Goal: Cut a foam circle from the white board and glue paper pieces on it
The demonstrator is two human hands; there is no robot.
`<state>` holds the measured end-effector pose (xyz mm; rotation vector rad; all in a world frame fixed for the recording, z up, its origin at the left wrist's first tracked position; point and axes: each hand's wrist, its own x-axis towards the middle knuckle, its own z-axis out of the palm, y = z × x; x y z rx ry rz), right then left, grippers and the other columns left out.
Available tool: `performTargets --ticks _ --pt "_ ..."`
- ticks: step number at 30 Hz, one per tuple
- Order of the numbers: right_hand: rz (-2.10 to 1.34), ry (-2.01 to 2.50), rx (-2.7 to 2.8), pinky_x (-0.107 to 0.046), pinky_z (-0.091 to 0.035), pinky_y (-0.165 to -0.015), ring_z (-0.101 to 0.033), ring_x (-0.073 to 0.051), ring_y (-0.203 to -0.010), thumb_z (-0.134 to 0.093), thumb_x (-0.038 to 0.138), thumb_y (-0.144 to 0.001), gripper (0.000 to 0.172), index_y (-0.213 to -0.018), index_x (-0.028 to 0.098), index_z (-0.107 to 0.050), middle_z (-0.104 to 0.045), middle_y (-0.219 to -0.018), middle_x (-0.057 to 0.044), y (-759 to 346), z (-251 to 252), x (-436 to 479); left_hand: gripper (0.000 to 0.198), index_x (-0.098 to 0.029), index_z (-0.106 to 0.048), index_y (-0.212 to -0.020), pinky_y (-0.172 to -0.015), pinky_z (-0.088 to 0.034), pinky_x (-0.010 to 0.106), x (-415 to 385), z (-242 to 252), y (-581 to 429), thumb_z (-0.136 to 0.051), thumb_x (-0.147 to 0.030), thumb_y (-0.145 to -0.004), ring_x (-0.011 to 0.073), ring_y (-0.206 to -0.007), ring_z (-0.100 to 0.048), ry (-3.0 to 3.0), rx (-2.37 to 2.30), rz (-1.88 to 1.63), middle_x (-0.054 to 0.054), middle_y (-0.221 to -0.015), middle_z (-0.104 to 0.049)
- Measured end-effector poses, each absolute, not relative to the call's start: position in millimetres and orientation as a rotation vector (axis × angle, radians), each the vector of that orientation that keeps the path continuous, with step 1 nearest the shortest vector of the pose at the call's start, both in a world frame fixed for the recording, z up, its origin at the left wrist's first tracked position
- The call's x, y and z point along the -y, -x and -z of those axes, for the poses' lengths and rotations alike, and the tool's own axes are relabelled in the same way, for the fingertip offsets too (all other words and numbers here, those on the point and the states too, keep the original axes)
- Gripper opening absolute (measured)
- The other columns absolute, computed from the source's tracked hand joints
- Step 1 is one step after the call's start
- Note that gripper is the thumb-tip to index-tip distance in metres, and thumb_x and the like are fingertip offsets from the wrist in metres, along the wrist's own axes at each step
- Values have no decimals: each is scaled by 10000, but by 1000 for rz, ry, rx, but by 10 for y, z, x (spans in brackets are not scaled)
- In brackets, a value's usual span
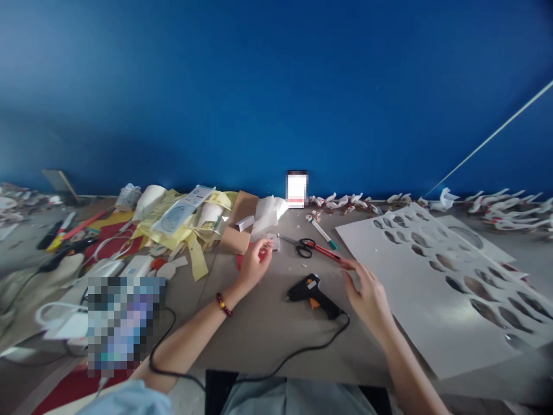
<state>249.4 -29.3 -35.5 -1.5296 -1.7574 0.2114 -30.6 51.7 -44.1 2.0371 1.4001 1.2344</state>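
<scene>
Yellow paper strips and offcuts (pixel 185 233) lie heaped at the left of the grey tabletop (pixel 268 323), with white scraps mixed in.

Left hand (pixel 253 265): dark red bead bracelet (pixel 223 304) at the wrist. Thumb and fingertips are pinched shut on a small white cut-out piece (pixel 273 241), held just above the table in front of the heap. Something red shows under the hand; too hidden to identify.

Handling, judged: the piece looks like thin paper or foam sheet. That would make it very light, easy to bend and easy to crease. A light pinch at one edge suits it, which is how it is held now.

Centre: black hot glue gun with an orange trigger (pixel 313 293) lies on its side between the two hands, touched by neither. Its black cable (pixel 259 369) runs back toward the person. Judged rigid and easy to lift; take it by the handle, away from the nozzle.

Behind it: black-handled scissors (pixel 306 248), a red-handled tool (pixel 326 252) and a white marker with a green cap (pixel 323 233).

Right hand (pixel 367 294): fingers spread, holding nothing. Fingertips are just beside the red-handled tool's near end; contact cannot be told.

Right: large white foam board with leaf-shaped holes cut through it (pixel 432 288), flat on the table, its edge near the right hand.
</scene>
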Motion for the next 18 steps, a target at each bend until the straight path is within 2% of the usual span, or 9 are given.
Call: performTargets --ticks 5,7,10,13,16,18 --pt "54 1821 1823 -466 -456 -872 -573 -307 -1047 -421 358 -882 358 -1189 199 -517 -613 -1162 -131 -2807 334 434 446 -193 -489 -1255 -946 -470 421 -546 376 319 -583 -169 -819 254 -1117 -589 -2500 -1480 -888 113 -1222 -624" --pt "169 2004 1777 -514 -455 -838 -543 -359 -1075 -419 443 -866 452 -1249 213 -479 -570 -1227 -141 -2974 360 566 404 -197 -520 -1228 -928 -477 415 -564 374 322 -577 -162 -830 254 -1097 -599 -2597 -1512 -767 114 -1214 -628" --pt "260 2119 1701 -545 -447 -838 -519 -391 -1101 -396 556 -839 561 -1289 224 -445 -537 -1257 -148 -3226 407 792 201 -200 -627 -1026 -857 -501 384 -586 381 335 -539 -147 -853 239 -967 -645 -2673 -1511 -673 99 -1060 -691" --pt "264 2156 1639 -557 -446 -829 -534 -401 -1073 -374 600 -823 576 -1262 240 -468 -543 -1246 -140 -3398 434 966 185 -204 -657 -917 -850 -497 378 -575 363 348 -497 -127 -863 228 -908 -656 -2648 -1456 -789 88 -940 -710" --pt "230 2132 1603 -546 -452 -821 -543 -390 -1070 -380 572 -830 519 -1231 261 -489 -555 -1237 -126 -3426 418 1017 167 -213 -659 -921 -898 -478 376 -539 317 329 -513 -166 -856 217 -969 -636 -2450 -1428 -1107 81 -989 -698" --pt "207 2056 1598 -521 -451 -849 -542 -368 -1091 -396 528 -844 468 -1205 253 -507 -567 -1220 -127 -3362 385 979 123 -198 -651 -872 -802 -516 339 -523 292 298 -538 -241 -848 195 -859 -651 -2181 -1395 -1259 75 -924 -693"
